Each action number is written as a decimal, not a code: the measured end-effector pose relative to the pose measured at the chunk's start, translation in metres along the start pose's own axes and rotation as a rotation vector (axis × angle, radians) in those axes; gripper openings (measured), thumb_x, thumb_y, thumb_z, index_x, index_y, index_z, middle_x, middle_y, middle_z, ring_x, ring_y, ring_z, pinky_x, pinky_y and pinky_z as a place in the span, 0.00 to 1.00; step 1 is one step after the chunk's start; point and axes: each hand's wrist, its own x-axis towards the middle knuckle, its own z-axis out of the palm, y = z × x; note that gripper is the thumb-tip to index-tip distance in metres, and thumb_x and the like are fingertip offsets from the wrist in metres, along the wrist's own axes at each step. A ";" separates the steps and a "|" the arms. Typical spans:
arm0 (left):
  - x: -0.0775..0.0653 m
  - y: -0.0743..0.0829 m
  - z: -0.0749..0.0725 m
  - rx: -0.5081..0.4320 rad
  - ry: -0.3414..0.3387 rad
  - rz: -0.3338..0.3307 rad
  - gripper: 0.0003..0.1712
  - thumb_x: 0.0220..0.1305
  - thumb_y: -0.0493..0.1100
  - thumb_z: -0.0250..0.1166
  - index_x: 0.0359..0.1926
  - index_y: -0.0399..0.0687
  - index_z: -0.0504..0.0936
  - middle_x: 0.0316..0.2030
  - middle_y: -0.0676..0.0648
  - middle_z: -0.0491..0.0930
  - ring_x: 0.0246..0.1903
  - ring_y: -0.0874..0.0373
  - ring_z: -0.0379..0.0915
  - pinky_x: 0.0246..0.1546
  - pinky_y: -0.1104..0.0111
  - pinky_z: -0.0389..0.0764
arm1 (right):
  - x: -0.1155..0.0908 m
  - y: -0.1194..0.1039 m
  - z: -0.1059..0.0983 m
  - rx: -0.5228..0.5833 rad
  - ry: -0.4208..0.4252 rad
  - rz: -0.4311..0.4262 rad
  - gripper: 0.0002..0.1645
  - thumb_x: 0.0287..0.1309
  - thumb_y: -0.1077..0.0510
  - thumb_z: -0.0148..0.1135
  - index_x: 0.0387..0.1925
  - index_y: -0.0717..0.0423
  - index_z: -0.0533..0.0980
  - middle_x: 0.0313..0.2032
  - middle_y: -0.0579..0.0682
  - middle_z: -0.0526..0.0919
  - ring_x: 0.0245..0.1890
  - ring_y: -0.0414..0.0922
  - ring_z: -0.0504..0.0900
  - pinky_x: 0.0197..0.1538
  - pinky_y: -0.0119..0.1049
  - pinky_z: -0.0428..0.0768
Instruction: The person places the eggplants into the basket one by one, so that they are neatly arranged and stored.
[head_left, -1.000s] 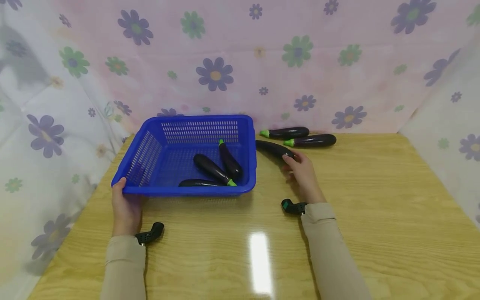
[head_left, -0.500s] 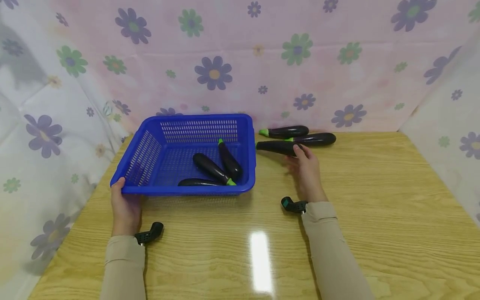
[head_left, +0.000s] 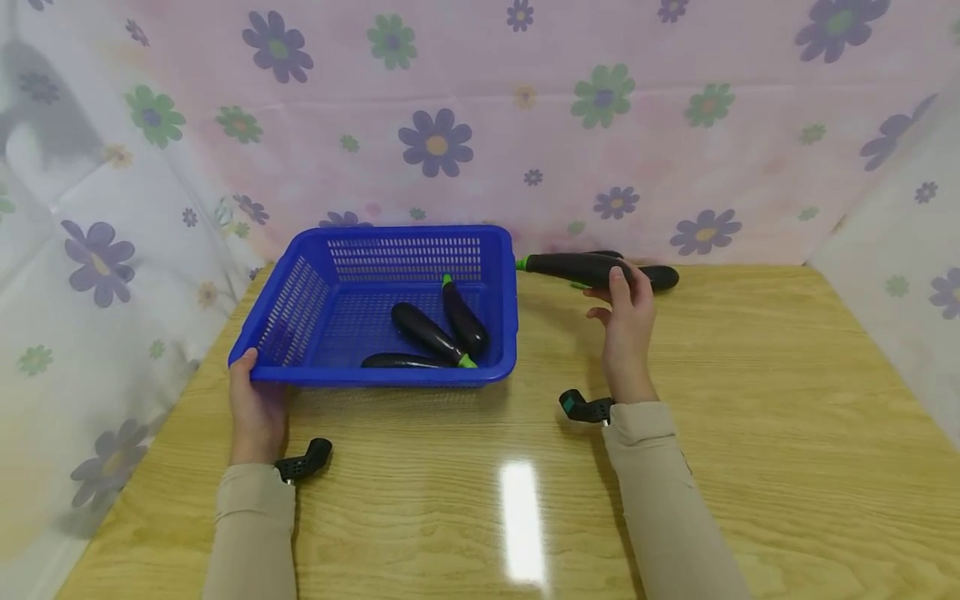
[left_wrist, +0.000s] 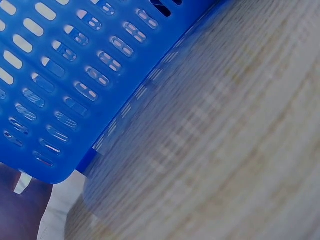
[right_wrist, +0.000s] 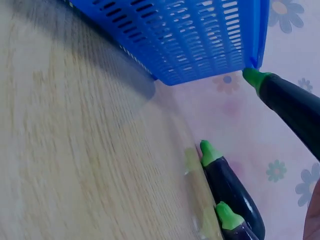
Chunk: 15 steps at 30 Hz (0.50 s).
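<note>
My left hand [head_left: 255, 408] grips the near left corner of a blue plastic basket [head_left: 375, 377], thumb over the rim. Inside the basket, toward its right side, lie an eggplant [head_left: 423, 329], a second eggplant [head_left: 465, 317] by the right wall and a third eggplant [head_left: 401, 361] partly hidden by the near rim. My right hand [head_left: 628, 329] holds another eggplant [head_left: 573, 267] by its thick end, raised off the table. Its green stem points left at the basket's right rim. In the right wrist view the held eggplant [right_wrist: 292, 107] is above the table.
Two more eggplants lie along the back of the table, one eggplant [right_wrist: 234, 192] nearer the cloth and one eggplant [head_left: 663, 277] partly covered by the held one. A flowered cloth [head_left: 480, 108] hangs behind the wooden table [head_left: 420, 500].
My right hand has lifted the eggplant off the table and turned it level, its stem end now showing. The left hand stays on the basket corner.
</note>
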 end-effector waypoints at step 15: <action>0.000 -0.001 0.002 0.011 -0.014 -0.009 0.31 0.64 0.56 0.46 0.66 0.63 0.49 0.66 0.52 0.55 0.65 0.56 0.49 0.67 0.63 0.46 | -0.007 -0.013 0.011 0.139 0.046 -0.140 0.21 0.61 0.50 0.55 0.53 0.56 0.69 0.40 0.54 0.75 0.31 0.49 0.76 0.25 0.31 0.74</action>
